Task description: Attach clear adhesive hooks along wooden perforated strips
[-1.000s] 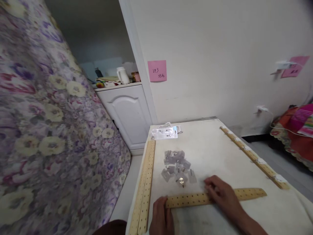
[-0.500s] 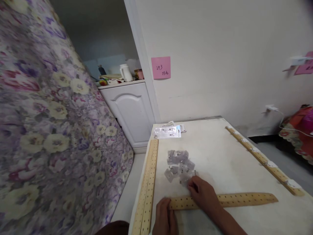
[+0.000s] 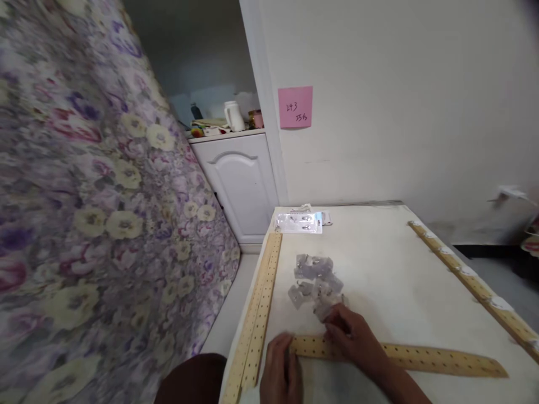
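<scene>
My left hand (image 3: 280, 367) is closed at the left end of a flat wooden strip (image 3: 438, 359) with rows of small holes, which lies crosswise on the table. My right hand (image 3: 349, 334) reaches over the strip. Its fingers are pinched together at the near edge of a pile of small clear plastic packets (image 3: 315, 269) with little metal pieces in them. What the fingertips hold, if anything, is hidden. The right hand and wrist cover part of the strip's middle.
Two more holed wooden strips (image 3: 263, 306) lie along the table's left edge. A strip with white pieces attached (image 3: 458, 269) runs along the right. Clear blister packs (image 3: 298, 221) lie at the back by the wall. A floral curtain (image 3: 105, 224) hangs at left.
The view has swung left, so the table and wall appear further right. My right hand stays at the near edge of the packets, and my left hand stays on the strip's end.
</scene>
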`<state>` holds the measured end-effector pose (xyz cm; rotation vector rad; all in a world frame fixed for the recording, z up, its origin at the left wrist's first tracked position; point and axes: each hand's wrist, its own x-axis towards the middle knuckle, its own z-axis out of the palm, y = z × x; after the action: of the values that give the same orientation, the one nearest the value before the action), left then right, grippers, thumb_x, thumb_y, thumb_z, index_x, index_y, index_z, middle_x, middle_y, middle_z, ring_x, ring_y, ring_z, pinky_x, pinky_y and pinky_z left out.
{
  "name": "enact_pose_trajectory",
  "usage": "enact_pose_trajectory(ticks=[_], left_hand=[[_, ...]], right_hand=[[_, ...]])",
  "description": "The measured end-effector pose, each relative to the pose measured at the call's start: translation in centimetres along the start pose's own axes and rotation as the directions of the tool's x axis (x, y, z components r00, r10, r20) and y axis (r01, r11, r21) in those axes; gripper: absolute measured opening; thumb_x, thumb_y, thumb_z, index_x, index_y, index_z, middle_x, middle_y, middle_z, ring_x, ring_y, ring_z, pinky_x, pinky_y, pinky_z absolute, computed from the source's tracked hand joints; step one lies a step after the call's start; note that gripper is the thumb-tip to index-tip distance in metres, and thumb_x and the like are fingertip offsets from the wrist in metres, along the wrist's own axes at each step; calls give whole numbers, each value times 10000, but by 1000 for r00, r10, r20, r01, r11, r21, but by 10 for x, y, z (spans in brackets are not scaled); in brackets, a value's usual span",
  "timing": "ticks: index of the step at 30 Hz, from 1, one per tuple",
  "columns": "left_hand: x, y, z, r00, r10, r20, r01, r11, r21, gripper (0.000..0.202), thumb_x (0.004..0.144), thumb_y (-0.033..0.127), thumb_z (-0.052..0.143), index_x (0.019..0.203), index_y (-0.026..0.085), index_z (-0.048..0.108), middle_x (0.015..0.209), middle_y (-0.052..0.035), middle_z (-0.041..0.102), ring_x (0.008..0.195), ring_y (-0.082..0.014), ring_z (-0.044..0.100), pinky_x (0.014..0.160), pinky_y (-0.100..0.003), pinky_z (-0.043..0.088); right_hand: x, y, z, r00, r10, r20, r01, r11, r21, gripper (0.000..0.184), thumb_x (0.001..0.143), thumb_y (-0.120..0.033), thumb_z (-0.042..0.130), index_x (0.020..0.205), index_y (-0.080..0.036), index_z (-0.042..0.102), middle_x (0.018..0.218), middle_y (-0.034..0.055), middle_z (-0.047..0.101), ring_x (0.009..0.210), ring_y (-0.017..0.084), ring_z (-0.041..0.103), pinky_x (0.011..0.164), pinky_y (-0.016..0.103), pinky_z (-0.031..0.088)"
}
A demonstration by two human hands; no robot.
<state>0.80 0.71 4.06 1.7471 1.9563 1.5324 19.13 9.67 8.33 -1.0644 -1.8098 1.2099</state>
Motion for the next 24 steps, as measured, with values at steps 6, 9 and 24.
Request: enact_pose_trajectory(ticks=[6, 9, 24], left_hand=[[-3, 13, -6, 995, -96, -21, 96, 995, -8, 263, 859, 341, 542, 1065, 204, 631, 1099, -105, 645, 1030, -250, 605, 914, -406, 499], [-3, 18, -9, 991, -135, 24, 136, 991, -13, 297, 843, 374, 570, 1082, 207, 623, 1102, -102, 642, 919, -235, 628, 857, -388, 518], [11, 33, -27, 953, -236, 188, 230, 972, 50, 242, 896, 341, 495, 1036, 215, 645, 1045, -102, 665, 984, -238, 610, 889, -358, 495]], right_hand=[[16, -10, 0, 966, -146, 212, 174, 977, -121, 57, 787, -157, 540, 767, -197, 575, 685, -23, 606, 628, 119, 544, 594, 221, 390], [22, -16, 3, 929, -192, 316, 250, 956, -155, 59, 779, -160, 556, 798, -201, 593, 725, -19, 634, 654, 120, 558, 606, 220, 379], [22, -8, 19, 845, -205, 493, 293, 950, -108, 88, 808, -181, 530, 843, -218, 601, 794, 4, 685, 727, 159, 616, 654, 243, 396]])
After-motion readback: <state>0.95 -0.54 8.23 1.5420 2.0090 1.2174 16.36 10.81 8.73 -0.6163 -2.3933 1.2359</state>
